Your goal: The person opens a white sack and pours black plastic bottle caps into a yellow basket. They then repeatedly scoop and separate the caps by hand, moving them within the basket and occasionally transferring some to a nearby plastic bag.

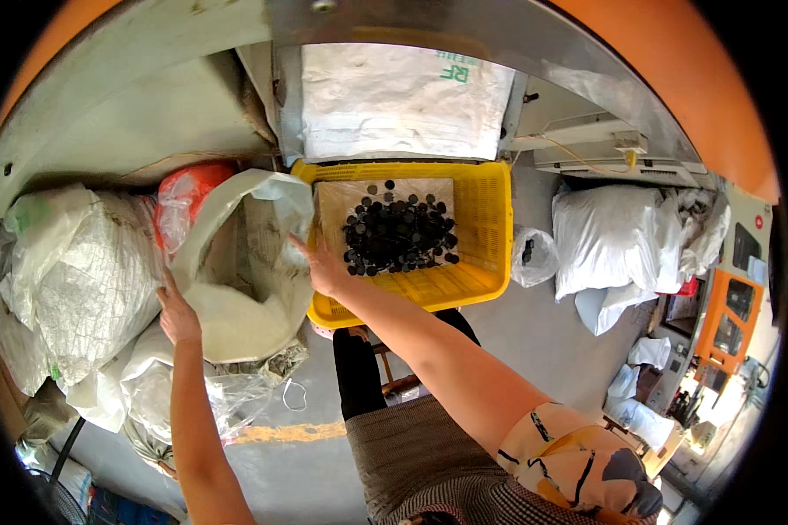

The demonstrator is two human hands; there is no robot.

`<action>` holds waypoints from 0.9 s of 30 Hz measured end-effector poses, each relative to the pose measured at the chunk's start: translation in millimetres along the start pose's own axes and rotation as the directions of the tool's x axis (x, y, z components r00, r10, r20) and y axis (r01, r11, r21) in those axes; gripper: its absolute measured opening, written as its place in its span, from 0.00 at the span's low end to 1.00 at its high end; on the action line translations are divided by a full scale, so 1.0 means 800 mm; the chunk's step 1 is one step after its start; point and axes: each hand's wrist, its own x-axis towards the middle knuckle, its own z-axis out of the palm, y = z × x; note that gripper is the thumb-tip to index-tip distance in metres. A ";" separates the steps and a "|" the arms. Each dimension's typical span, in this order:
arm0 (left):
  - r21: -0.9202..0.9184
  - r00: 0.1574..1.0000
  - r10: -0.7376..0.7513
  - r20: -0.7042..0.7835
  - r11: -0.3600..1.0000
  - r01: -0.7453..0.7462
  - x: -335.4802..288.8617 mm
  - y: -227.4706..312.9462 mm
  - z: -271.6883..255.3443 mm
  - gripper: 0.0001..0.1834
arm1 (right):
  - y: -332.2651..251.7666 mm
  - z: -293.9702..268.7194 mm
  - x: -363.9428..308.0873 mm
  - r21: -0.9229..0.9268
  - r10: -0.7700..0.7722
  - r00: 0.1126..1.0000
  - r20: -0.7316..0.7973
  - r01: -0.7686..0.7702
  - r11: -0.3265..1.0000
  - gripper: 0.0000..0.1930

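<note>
two hands (179,318) (326,271), open sack (223,325), one yellow basket (497,223)

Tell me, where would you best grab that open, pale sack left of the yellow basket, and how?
Probably by the rim of the open sack, pinched at opposite sides of its mouth and approached from above. The mouth gapes upward, and the broad rim looks soft and foldable. The right hand is already close to its right side.

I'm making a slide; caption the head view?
Left hand and right hand at an open whitish bag beside a yellow basket of black pieces.
</note>
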 end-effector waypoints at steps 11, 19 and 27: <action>-0.471 0.961 0.253 -0.114 0.838 -0.277 -0.227 0.195 -0.102 0.46 | 0.113 0.007 -0.198 0.895 0.221 0.903 0.367 -0.408 0.180 0.26; -0.328 0.728 0.685 0.018 0.692 -0.643 -0.377 0.316 -0.028 0.36 | 0.169 -0.047 -0.300 0.943 -0.219 0.927 0.306 -0.327 -0.069 0.31; -0.530 0.755 0.543 0.368 0.789 -0.310 -0.389 0.353 0.066 0.30 | 0.418 -0.028 -0.273 0.190 0.211 0.975 0.066 -0.220 0.957 0.26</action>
